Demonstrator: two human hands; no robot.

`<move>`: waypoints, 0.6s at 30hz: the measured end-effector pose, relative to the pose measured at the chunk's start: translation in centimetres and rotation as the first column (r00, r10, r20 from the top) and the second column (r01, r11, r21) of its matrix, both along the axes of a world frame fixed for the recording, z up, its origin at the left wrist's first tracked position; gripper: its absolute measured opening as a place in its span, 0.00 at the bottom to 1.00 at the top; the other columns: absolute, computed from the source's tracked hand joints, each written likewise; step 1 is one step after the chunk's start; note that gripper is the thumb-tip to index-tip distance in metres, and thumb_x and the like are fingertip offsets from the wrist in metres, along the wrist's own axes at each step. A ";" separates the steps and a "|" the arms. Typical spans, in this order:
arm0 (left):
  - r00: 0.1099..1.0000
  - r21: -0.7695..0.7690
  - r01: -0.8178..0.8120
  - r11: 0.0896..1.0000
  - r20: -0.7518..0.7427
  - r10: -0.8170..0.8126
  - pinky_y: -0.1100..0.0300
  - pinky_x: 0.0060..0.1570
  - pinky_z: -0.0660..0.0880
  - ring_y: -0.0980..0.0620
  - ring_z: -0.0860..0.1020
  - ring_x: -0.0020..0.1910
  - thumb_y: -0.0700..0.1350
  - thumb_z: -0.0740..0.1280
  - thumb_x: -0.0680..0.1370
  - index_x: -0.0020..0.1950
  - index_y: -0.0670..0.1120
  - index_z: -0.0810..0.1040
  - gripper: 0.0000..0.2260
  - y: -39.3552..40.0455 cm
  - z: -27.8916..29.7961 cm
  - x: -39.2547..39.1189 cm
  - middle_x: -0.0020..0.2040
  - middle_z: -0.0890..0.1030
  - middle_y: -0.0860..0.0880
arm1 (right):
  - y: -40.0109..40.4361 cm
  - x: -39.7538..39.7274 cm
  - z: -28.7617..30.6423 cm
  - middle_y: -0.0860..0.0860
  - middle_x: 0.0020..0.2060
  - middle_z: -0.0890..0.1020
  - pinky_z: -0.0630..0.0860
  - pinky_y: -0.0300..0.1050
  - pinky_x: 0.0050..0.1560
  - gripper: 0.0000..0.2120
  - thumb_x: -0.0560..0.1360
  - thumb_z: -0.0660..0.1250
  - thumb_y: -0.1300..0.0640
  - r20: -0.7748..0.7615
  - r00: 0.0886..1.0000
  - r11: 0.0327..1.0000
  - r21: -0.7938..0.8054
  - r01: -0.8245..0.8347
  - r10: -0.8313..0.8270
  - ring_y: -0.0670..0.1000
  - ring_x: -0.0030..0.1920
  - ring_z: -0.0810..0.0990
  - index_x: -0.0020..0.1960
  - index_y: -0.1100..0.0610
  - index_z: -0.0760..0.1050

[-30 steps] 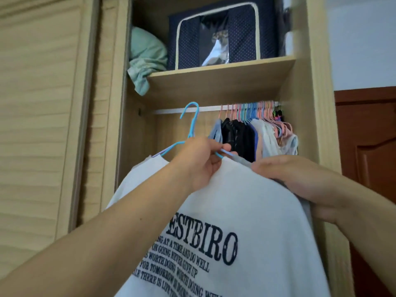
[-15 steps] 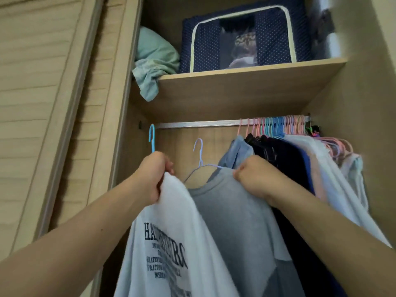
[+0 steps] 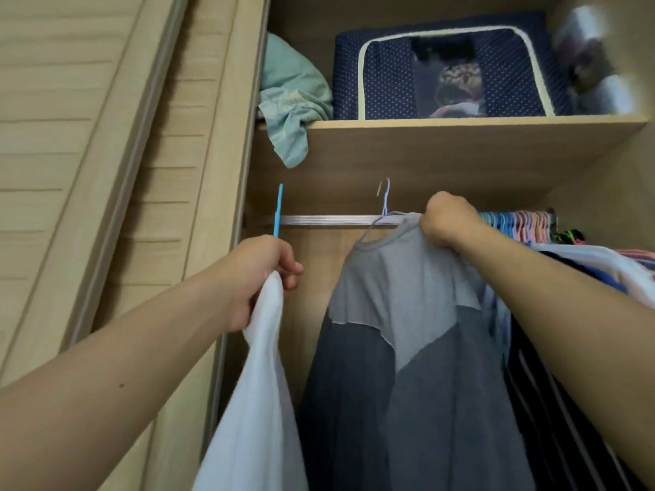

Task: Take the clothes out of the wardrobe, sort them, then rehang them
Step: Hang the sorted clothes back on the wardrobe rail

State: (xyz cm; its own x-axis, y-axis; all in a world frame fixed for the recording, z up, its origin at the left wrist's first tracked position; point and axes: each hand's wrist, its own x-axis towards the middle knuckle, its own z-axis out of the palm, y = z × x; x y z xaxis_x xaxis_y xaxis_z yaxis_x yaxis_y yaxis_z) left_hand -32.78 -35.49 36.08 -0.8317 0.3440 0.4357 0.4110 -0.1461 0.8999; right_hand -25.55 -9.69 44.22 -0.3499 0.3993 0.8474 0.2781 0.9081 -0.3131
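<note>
Hanging two shirts up at the wardrobe rail (image 3: 333, 220).
The white shirt (image 3: 264, 366) and its blue hanger (image 3: 278, 210) are gripped by the curled left hand (image 3: 255, 274), the hook poking up above the fist. The grey shirt (image 3: 400, 331) is pinched at the shoulder by the right hand (image 3: 448, 219), its hanger hook (image 3: 385, 196) just left of that fist.

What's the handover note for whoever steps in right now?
Left hand grips the white T-shirt on its blue plastic hanger, hook raised at the silver metal rail; seating not visible.
Right hand grips the shoulder of the grey two-tone sweatshirt on a lilac wire hanger, hook above the rail, not on it.
Done: other clothes hang bunched at the rail's right end.
Left: hook both hangers, release.
</note>
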 end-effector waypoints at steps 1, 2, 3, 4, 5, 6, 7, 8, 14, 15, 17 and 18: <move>1.000 0.011 0.007 1.000 0.006 -0.007 0.64 0.22 0.69 0.51 0.70 0.20 0.41 0.63 0.57 0.53 0.36 0.77 0.25 -0.2 -0.5 -0.6 0.25 0.73 0.45 | -0.4 -0.9 0.0 0.67 0.61 0.78 0.74 0.51 0.58 0.14 0.78 0.62 0.59 0.006 1.000 1.000 0.021 0.014 -0.014 0.66 0.61 0.78 0.58 0.67 0.77; 1.000 0.029 0.015 0.999 0.013 -0.016 0.64 0.21 0.68 0.52 0.69 0.20 0.40 0.63 0.57 0.54 0.36 0.77 0.26 -0.3 -1.0 -1.1 0.25 0.72 0.45 | -0.7 -1.7 -0.2 0.67 0.61 0.79 0.75 0.51 0.58 0.14 0.78 0.62 0.60 0.036 0.999 0.999 0.037 0.032 -0.033 0.66 0.61 0.78 0.59 0.67 0.77; 1.000 0.048 0.024 0.999 0.013 -0.024 0.64 0.20 0.67 0.52 0.69 0.20 0.40 0.63 0.57 0.54 0.36 0.76 0.25 -0.3 -1.4 -1.6 0.25 0.72 0.45 | -0.8 -2.7 -0.4 0.66 0.61 0.79 0.75 0.51 0.58 0.15 0.78 0.61 0.61 0.069 0.996 0.996 0.069 0.053 -0.057 0.65 0.61 0.78 0.60 0.67 0.77; 1.000 0.070 0.026 0.997 0.007 -0.026 0.64 0.20 0.67 0.52 0.69 0.20 0.40 0.63 0.58 0.54 0.36 0.76 0.24 -0.3 -1.7 -2.1 0.25 0.72 0.45 | -0.8 -3.6 -0.8 0.64 0.61 0.79 0.75 0.52 0.58 0.16 0.78 0.60 0.62 0.119 0.989 0.993 0.089 0.078 -0.088 0.64 0.61 0.78 0.62 0.66 0.76; 1.000 0.090 0.024 0.996 0.003 -0.024 0.64 0.21 0.68 0.51 0.70 0.22 0.39 0.63 0.61 0.54 0.35 0.76 0.21 -0.3 -1.9 -2.5 0.25 0.73 0.45 | -0.5 -4.6 -1.2 0.63 0.62 0.79 0.75 0.52 0.59 0.16 0.78 0.59 0.63 0.174 0.976 0.987 0.112 0.111 -0.130 0.63 0.61 0.78 0.63 0.65 0.76; 1.000 0.106 0.021 0.994 -0.001 -0.021 0.64 0.22 0.68 0.51 0.70 0.22 0.38 0.63 0.65 0.53 0.36 0.75 0.17 -0.5 -1.9 -2.8 0.26 0.73 0.45 | -0.5 -5.3 -1.7 0.62 0.62 0.79 0.75 0.53 0.59 0.17 0.78 0.58 0.63 0.218 0.963 0.982 0.130 0.135 -0.161 0.63 0.62 0.78 0.64 0.64 0.76; 1.000 0.114 0.016 0.993 -0.002 -0.016 0.65 0.21 0.68 0.51 0.69 0.22 0.38 0.62 0.69 0.51 0.37 0.75 0.12 -0.6 -1.8 -3.2 0.26 0.73 0.45 | -0.4 -5.7 -2.1 0.61 0.63 0.78 0.76 0.53 0.59 0.17 0.78 0.58 0.63 0.240 0.952 0.976 0.150 0.157 -0.190 0.62 0.62 0.78 0.64 0.63 0.75; 1.000 0.111 0.008 0.994 -0.002 -0.008 0.65 0.20 0.67 0.51 0.69 0.21 0.38 0.62 0.71 0.49 0.38 0.75 0.08 -0.8 -1.8 -3.6 0.27 0.73 0.46 | -0.3 -5.9 -2.5 0.61 0.63 0.78 0.75 0.53 0.58 0.17 0.78 0.58 0.63 0.238 0.945 0.965 0.193 0.179 -0.223 0.62 0.62 0.78 0.64 0.62 0.75; 1.000 0.082 -0.026 0.996 -0.005 0.027 0.65 0.23 0.67 0.50 0.69 0.23 0.39 0.61 0.72 0.39 0.40 0.74 0.05 -0.6 -2.5 -4.1 0.29 0.73 0.45 | 2.8 -4.2 -3.7 0.59 0.65 0.77 0.75 0.55 0.59 0.19 0.80 0.56 0.61 0.160 0.880 0.876 0.278 0.394 -0.447 0.62 0.63 0.77 0.69 0.57 0.73; 1.000 0.099 -0.029 0.995 -0.003 0.030 0.65 0.24 0.67 0.49 0.69 0.23 0.39 0.60 0.73 0.38 0.40 0.74 0.05 -0.4 -2.5 -4.1 0.28 0.73 0.45 | 3.6 -3.3 -3.4 0.58 0.66 0.76 0.75 0.56 0.60 0.19 0.80 0.57 0.60 0.165 0.869 0.875 0.232 0.426 -0.467 0.62 0.64 0.77 0.70 0.56 0.73; 0.999 0.123 -0.034 0.992 -0.004 0.035 0.64 0.25 0.66 0.49 0.69 0.23 0.38 0.60 0.73 0.37 0.40 0.74 0.06 -0.3 -2.4 -4.1 0.28 0.73 0.45 | 5.5 -1.4 -3.0 0.58 0.67 0.75 0.74 0.56 0.62 0.18 0.79 0.59 0.60 0.194 0.846 0.867 0.142 0.477 -0.497 0.62 0.65 0.76 0.68 0.57 0.75; 0.999 0.126 -0.040 0.991 -0.004 0.041 0.63 0.27 0.67 0.49 0.69 0.23 0.38 0.60 0.73 0.37 0.40 0.74 0.06 -0.2 -2.4 -4.1 0.28 0.73 0.45 | 6.1 -0.6 -3.0 0.58 0.67 0.76 0.74 0.56 0.63 0.19 0.78 0.60 0.60 0.209 0.844 0.869 0.095 0.485 -0.494 0.62 0.65 0.76 0.67 0.58 0.75</move>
